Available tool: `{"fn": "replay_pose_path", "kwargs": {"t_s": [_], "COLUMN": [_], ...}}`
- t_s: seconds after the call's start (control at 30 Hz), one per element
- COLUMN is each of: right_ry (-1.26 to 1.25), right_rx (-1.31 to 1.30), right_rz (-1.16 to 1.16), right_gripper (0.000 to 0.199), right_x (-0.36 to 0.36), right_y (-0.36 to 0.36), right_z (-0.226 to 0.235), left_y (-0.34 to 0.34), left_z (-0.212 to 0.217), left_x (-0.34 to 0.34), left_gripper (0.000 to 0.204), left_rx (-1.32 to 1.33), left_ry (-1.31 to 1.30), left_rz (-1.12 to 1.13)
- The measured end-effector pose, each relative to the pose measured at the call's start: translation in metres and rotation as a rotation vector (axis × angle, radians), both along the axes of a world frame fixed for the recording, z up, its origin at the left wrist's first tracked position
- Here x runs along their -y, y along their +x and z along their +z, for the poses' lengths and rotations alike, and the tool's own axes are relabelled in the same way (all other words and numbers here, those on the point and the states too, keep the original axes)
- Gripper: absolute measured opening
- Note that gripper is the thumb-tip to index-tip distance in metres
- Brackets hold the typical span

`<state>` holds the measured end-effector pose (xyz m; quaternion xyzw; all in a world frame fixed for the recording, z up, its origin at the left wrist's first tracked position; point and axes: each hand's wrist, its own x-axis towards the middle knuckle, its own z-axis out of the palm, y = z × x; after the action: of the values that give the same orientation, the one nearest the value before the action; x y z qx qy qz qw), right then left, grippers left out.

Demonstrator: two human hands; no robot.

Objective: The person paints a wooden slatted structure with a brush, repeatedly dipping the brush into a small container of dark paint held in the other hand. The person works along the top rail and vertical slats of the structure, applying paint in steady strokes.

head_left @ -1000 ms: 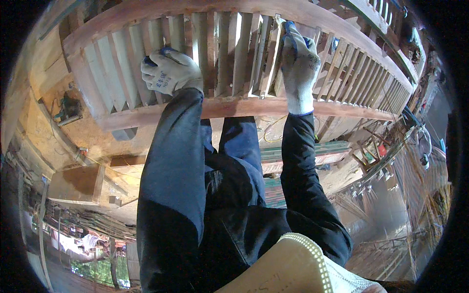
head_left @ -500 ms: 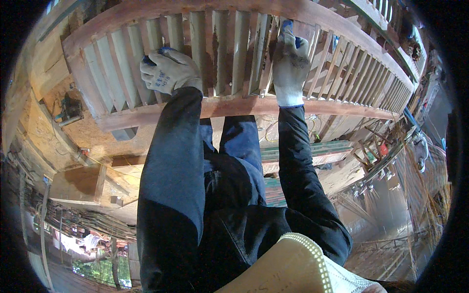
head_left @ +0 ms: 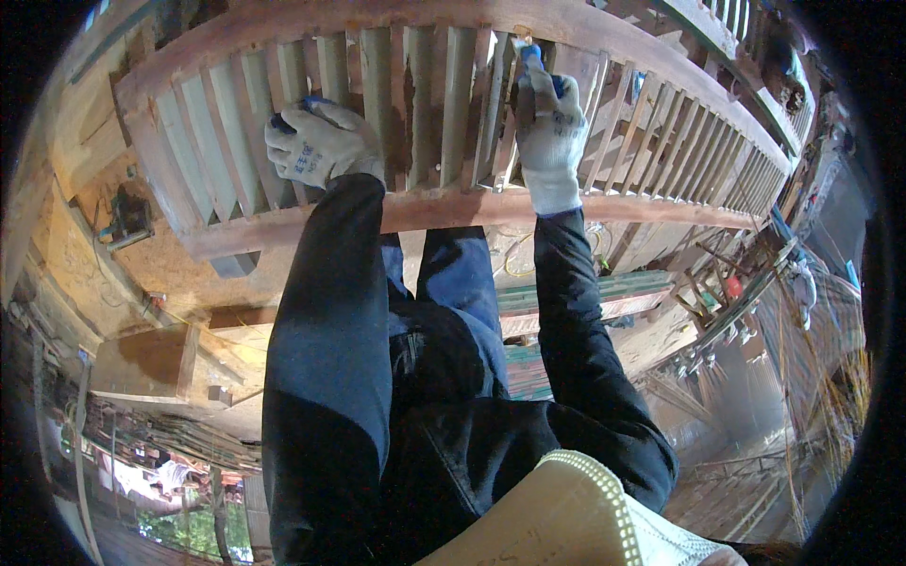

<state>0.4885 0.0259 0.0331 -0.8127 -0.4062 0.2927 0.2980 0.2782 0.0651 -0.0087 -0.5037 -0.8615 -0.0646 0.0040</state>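
Note:
A long wooden louvered shutter with reddish-brown rails and many slats lies across in front of me. My left hand, in a white glove with blue fingertips, is curled over its left slats and grips them. My right hand, gloved alike, is over the middle part, its index finger stretched toward the far rail and the other fingers bent in. A dark brown, flat edge shows beside its palm; what it is I cannot make out.
Below the shutter on the left are a dark power tool and a wooden box. Green-edged slatted panels lie beyond my right forearm. Another frame stands at the far right. Yellow cord trails over the boards.
My right hand has slid a little left and farther away, its index fingertip now near the far rail. My left hand keeps its place on the slats. The whole view has shifted slightly.

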Motion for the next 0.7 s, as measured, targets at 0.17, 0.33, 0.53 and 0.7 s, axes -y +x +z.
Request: {"fn": "replay_pose_path", "kwargs": {"t_s": [0.17, 0.33, 0.53, 0.7], "right_ry": [0.201, 0.124, 0.166, 0.13], "right_rx": [0.405, 0.397, 0.394, 0.261], "right_rz": [0.237, 0.26, 0.254, 0.252], "right_gripper": [0.026, 0.034, 0.037, 0.029], "right_x": [-0.001, -0.014, 0.017, -0.003], "right_y": [0.011, 0.008, 0.014, 0.009], "right_z": [0.006, 0.016, -0.003, 0.015], "left_y": [-0.001, -0.002, -0.001, -0.002], "left_z": [-0.003, 0.0, 0.0, 0.004], "left_x": [0.001, 0.001, -0.001, 0.0], "left_gripper": [0.038, 0.042, 0.041, 0.034], "left_rx": [-0.035, -0.007, -0.018, -0.026], "left_ry": [0.001, -0.009, -0.063, -0.062], "left_rz": [-0.032, -0.038, -0.018, -0.042]}}
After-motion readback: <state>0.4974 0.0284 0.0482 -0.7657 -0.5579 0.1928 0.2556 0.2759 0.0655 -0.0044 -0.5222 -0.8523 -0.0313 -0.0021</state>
